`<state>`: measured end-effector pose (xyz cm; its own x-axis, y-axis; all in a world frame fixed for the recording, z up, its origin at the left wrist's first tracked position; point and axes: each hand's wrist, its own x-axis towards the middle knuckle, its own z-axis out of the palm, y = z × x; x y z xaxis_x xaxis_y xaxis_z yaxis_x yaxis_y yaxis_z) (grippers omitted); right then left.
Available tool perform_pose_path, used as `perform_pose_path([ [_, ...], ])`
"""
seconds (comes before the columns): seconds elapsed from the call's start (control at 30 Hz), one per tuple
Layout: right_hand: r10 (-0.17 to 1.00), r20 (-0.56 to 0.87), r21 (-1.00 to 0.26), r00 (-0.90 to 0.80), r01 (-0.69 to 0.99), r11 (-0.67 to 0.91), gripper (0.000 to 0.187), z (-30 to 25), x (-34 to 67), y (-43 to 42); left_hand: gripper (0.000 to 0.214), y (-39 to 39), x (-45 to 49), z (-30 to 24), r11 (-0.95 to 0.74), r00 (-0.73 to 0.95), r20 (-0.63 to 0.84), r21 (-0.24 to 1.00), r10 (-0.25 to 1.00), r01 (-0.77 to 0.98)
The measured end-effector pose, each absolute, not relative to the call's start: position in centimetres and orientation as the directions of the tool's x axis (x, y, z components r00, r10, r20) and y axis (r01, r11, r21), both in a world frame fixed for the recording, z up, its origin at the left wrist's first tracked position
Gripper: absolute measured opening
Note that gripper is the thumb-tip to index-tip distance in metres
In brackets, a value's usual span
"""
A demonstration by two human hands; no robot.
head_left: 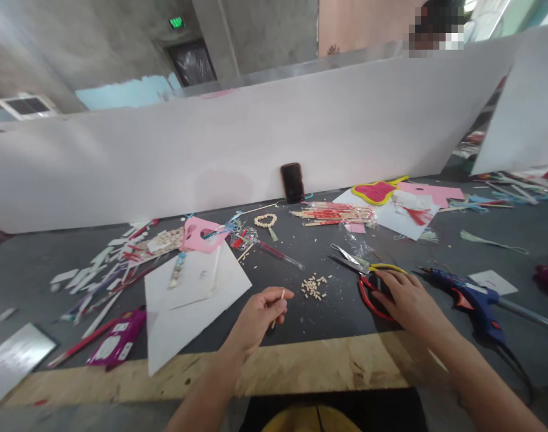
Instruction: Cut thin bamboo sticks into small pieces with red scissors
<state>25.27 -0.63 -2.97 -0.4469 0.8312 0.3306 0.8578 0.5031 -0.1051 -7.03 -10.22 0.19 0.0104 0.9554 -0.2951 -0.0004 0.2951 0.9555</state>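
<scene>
My left hand [263, 312] is closed, with a short thin wooden stick [283, 294] pinched between thumb and fingers. To its right lies a small pile of cut wooden pieces [314, 287]. My right hand [402, 297] is on the handles of a pair of scissors [367, 287], one red and one yellow, its fingers curled over them. The scissor blades point away to the left, near a small silver metal tool [346, 253]. Just right of my right hand sits a blue hot glue gun [469, 300].
White sheets [165, 324], a purple packet [120, 339] and paper strips [98, 270] cover the left. Behind are a beaded bracelet [265, 221], bundled red-and-wood sticks [337, 213] and a phone [292, 182] against a white partition [237, 138]. A wooden edge [319, 366] runs along the front.
</scene>
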Motion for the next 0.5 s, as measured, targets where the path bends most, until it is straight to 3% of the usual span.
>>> perform_pose_path([
  [0.13, 0.836, 0.326, -0.090, -0.441, 0.866, 0.492, 0.041, -2.3, 25.1, -0.4, 0.036, -11.1, -7.2, -0.1, 0.317, -0.007, -0.319, 0.944, 0.948, -0.097],
  [0.23, 0.878, 0.326, -0.153, -0.350, 0.897, 0.415, 0.046, -1.6, 25.1, -0.7, 0.034, -11.4, -7.2, -0.2, 0.279, -0.034, -0.285, 0.952, 0.958, -0.130],
  [0.3, 0.917, 0.320, -0.284, -0.238, 0.899, 0.332, 0.049, -1.1, 25.2, -1.1, 0.035, -11.6, -7.2, -0.2, 0.246, -0.060, -0.254, 0.962, 0.965, -0.117],
  [0.37, 0.944, 0.310, -0.502, -0.112, 0.824, 0.263, 0.050, -0.5, 25.3, -1.6, 0.036, -11.6, -7.4, -0.3, 0.225, -0.082, -0.233, 0.970, 0.969, -0.090],
  [0.43, 0.958, 0.288, -0.730, 0.002, 0.648, 0.218, 0.051, 0.2, 25.3, -2.4, 0.035, -11.6, -7.6, -0.2, 0.211, -0.102, -0.215, 0.976, 0.971, -0.055],
  [0.5, 0.961, 0.267, -0.858, 0.065, 0.471, 0.206, 0.049, 0.8, 25.0, -3.3, 0.031, -11.5, -7.7, 0.0, 0.208, -0.123, -0.209, 0.978, 0.970, -0.024],
])
